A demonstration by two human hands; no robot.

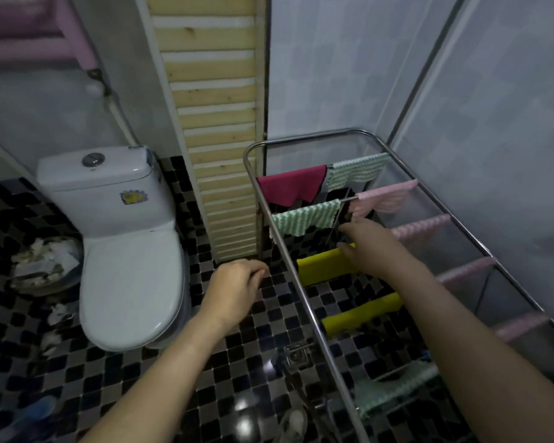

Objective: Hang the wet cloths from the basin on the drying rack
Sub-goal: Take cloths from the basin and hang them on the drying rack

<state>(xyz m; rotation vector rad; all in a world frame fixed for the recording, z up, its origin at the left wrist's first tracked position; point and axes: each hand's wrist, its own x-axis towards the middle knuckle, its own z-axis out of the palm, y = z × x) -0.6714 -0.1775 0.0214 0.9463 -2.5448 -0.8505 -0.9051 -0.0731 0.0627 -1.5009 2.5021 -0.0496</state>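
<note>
A dim bathroom seen from above, with a steel drying rack (311, 136) standing on our right over a black-and-grey checked floor (141, 378). A white toilet (128, 251) sits to the left.

The rack already carries many cloths, each folded over a rail: a magenta cloth (291, 183) and green striped cloths (304, 219) at the far end, pink cloths (387, 195) along the right side, and two yellow cloths nearer us. The basin is not in view.

Our right grip (370, 247) reaches across the rack, fingers stretched out and touching the right end of the farther yellow cloth (323, 266). We cannot tell whether the thumb nips the fabric.

Our left grip (237, 286) hovers just outside the rack's left rail, fingers loosely curled and holding nothing.

We judge these cloths soft, limp and light, though heavier and clingier while wet, so they will sag and bunch. They are best taken by pinching two corners of one edge, then drawn flat across a rail so both halves hang evenly. The thin rail looks smooth, so an uneven drape could slide off.
</note>
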